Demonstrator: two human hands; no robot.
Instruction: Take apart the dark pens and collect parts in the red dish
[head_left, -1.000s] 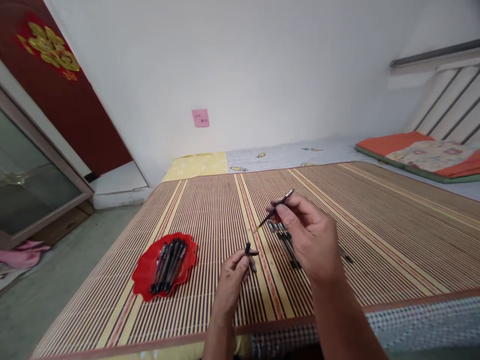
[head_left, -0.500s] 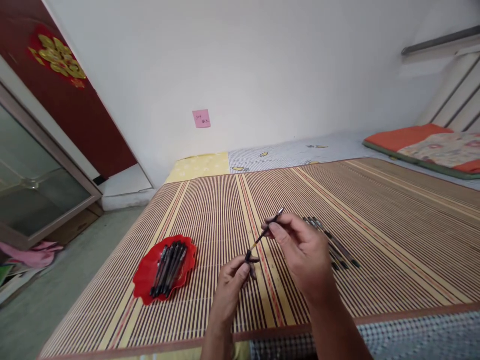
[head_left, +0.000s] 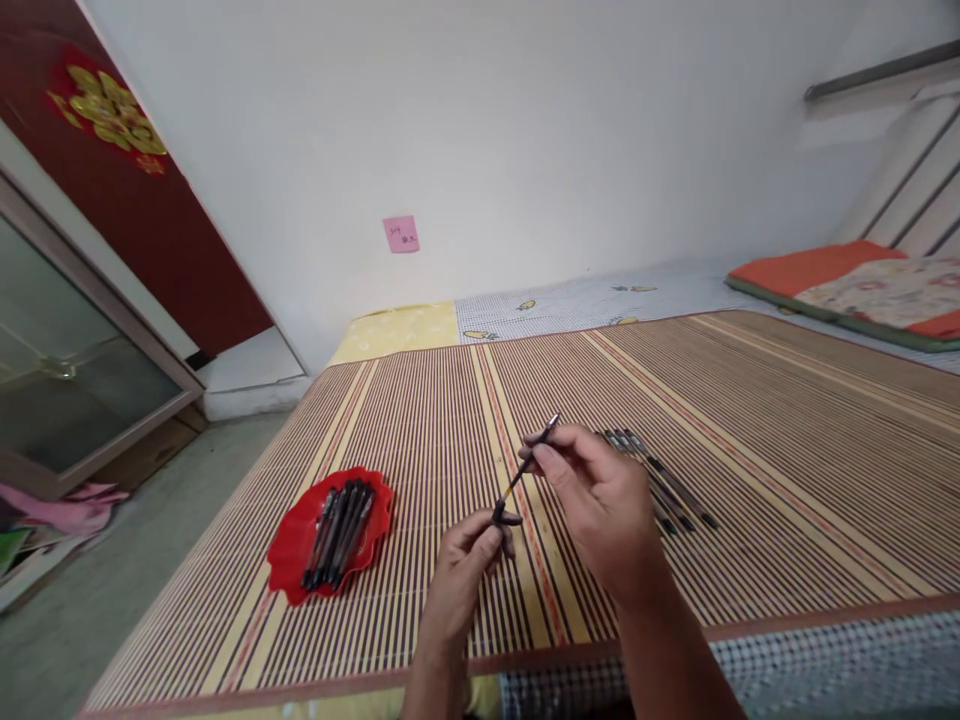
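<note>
My right hand [head_left: 596, 505] pinches a thin black pen [head_left: 534, 455] that slants down to the left, its yellowish tip at the mouth of a small black pen cap [head_left: 498, 512]. My left hand [head_left: 465, 565] pinches that cap between thumb and fingers, just above the striped bamboo mat [head_left: 420, 420]. Behind my right hand lies a row of several uncapped black pens [head_left: 664, 480] on the mat. A red scalloped plate [head_left: 300, 525] to the left holds several capped black pens [head_left: 337, 535].
The mat covers a bed with a yellow and checked sheet [head_left: 525, 305] at the wall. An orange folded quilt [head_left: 847, 285] lies at the far right. A pink note [head_left: 400, 234] sticks on the white wall. Left of the bed are bare floor and a glass door [head_left: 67, 360].
My right hand has brought the pen down and left until its tip meets the cap in my left hand. The view has shifted, so the row of pens shows to the right.
</note>
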